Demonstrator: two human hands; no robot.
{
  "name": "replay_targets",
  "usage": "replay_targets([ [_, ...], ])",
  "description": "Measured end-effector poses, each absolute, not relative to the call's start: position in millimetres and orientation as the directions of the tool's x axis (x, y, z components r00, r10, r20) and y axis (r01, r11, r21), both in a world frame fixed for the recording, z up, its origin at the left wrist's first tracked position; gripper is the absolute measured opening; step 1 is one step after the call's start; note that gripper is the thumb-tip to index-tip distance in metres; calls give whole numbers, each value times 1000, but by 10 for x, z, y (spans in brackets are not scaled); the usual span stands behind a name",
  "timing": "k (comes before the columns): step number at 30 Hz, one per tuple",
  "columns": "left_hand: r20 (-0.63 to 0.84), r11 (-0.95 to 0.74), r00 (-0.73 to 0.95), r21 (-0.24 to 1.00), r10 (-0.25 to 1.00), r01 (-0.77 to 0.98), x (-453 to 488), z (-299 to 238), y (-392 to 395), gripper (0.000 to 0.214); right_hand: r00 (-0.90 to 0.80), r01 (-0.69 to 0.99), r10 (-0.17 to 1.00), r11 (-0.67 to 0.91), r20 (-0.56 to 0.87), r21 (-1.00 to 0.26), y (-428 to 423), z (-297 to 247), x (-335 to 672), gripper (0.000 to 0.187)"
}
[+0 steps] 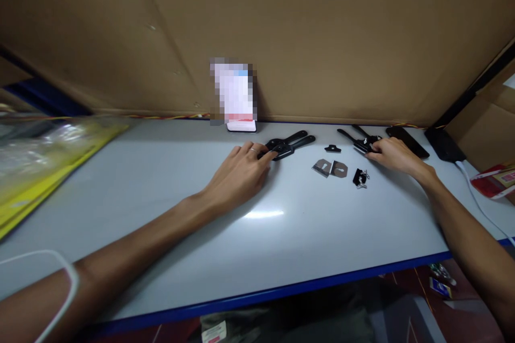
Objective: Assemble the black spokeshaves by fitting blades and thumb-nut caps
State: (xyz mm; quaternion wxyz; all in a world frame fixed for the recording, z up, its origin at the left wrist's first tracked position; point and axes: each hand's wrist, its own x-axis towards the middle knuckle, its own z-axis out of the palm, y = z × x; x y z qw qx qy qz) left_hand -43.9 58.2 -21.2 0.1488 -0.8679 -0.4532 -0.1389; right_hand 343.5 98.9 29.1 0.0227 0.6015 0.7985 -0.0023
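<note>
Two black spokeshave bodies (287, 146) lie side by side on the table, their handles pointing right. My left hand (243, 171) is closed over their left end, which it hides. At the right, my right hand (390, 154) pinches another pair of black spokeshaves (362, 142) with silvery screws near my fingertips. Between the hands are two flat metal blades with keyhole slots, a left blade (322, 167) and a right blade (339, 169). A small black cap (332, 148) sits behind them. Nearer me, silvery thumbscrews (363, 178) lie with a black cap piece (356, 177).
A phone (241, 126) with a blurred screen leans against the cardboard wall (322, 37). Behind my right hand lie a dark flat object (408, 142) and a black box (444, 144) with a white cable (470, 187). Yellow and clear plastic packaging (60, 166) covers the table's left side.
</note>
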Motion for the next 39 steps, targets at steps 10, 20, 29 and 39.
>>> replay_targets([
  [10,271,-480,493,-117,827,869,-374,-133,543,39,-227,970,973,229,-36,80,1025,268,3490,24],
  [20,235,-524,511,-8,827,852,-351,-127,505,44,-254,965,961,259,107,-43,744,418,3123,20],
  [29,145,-473,452,184,880,861,-326,-112,410,54,-427,883,904,426,40,-198,524,204,2777,22],
  [39,217,-506,461,259,860,823,-283,-153,364,50,-330,721,942,291,57,-629,702,106,2869,25],
])
